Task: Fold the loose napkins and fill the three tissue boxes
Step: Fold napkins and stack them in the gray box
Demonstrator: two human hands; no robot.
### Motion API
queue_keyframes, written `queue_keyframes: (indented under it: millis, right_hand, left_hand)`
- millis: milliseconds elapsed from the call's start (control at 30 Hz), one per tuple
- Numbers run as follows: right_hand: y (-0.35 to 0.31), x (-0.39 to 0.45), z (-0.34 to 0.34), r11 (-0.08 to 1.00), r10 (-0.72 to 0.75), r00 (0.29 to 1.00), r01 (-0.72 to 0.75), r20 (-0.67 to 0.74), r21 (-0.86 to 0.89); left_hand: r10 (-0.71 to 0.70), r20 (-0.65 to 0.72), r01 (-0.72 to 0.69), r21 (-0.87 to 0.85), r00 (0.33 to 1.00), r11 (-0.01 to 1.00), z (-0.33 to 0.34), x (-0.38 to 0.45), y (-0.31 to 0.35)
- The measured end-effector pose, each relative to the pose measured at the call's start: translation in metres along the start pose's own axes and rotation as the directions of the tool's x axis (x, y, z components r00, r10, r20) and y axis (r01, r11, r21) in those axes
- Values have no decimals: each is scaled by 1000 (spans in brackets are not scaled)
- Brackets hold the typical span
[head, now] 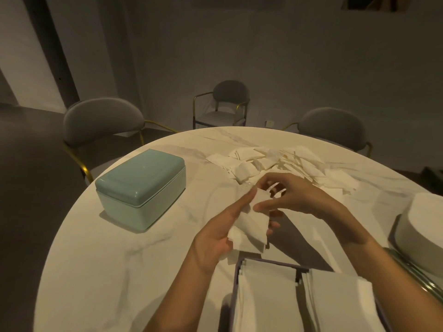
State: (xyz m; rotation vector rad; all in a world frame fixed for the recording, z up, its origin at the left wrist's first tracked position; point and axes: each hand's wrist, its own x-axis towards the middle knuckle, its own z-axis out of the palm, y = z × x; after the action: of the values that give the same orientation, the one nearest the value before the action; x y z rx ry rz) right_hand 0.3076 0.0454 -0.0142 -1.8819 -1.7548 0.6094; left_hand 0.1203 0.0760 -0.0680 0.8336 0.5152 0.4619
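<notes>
My left hand (217,238) holds a small stack of folded white napkins (251,226) above the table, thumb along their left edge. My right hand (287,195) pinches the top napkin's upper corner. A heap of loose white napkins (275,161) lies further back on the table. A mint-green tissue box (141,188) with its lid shut stands at the left. An open dark-rimmed box (236,279) at the near edge holds two rows of folded napkins. A white rounded box (422,226) shows partly at the right edge.
The round white table (119,271) has grey padded chairs with gold frames at its far left (100,121), far right (333,125) and further back by the wall (227,101). A metal chair rail (417,271) runs beside my right forearm.
</notes>
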Motion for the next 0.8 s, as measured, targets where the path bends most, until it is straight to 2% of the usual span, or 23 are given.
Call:
queue_keyframes:
  millis: [133,167,233,267,300,400,467,600,733,800]
  right_hand:
    - [5,0,3,1000,-1,997,0,77,9]
    - [6,-3,2,1000,-4,997,4,81,6]
    - [7,-10,-1,999,-23,998,21,56,48]
    - [9,-13,-2,995,-30,999,27,29,101]
    - [12,-18,-3,986,-31,999,32,-4,162]
    - [23,-33,2,944,-33,996,60,-89,324]
    - [31,-41,11,914,-8,989,67,-148,399]
    - [42,-51,30,869,79,971,43,-224,493]
    - [48,-48,38,879,77,960,62,-268,474]
    - [51,-46,38,884,71,959,67,-274,463]
  left_hand:
    - [109,-107,-77,262,988,962,-7,1,0]
    - [117,-71,-96,246,991,964,-8,1,0]
    - [18,2,-18,126,1000,992,-11,1,4]
    - [8,45,-12,87,999,996,-14,0,7]
    - [48,71,-56,117,996,992,-19,3,7]
    - [319,17,-305,353,948,885,-22,11,4]
    - [415,28,-376,482,909,791,-20,12,2]
    - [466,28,-354,690,884,631,-6,12,-1]
    - [505,26,-364,726,863,584,-1,23,-9]
    - [570,11,-398,728,821,558,-7,25,-9]
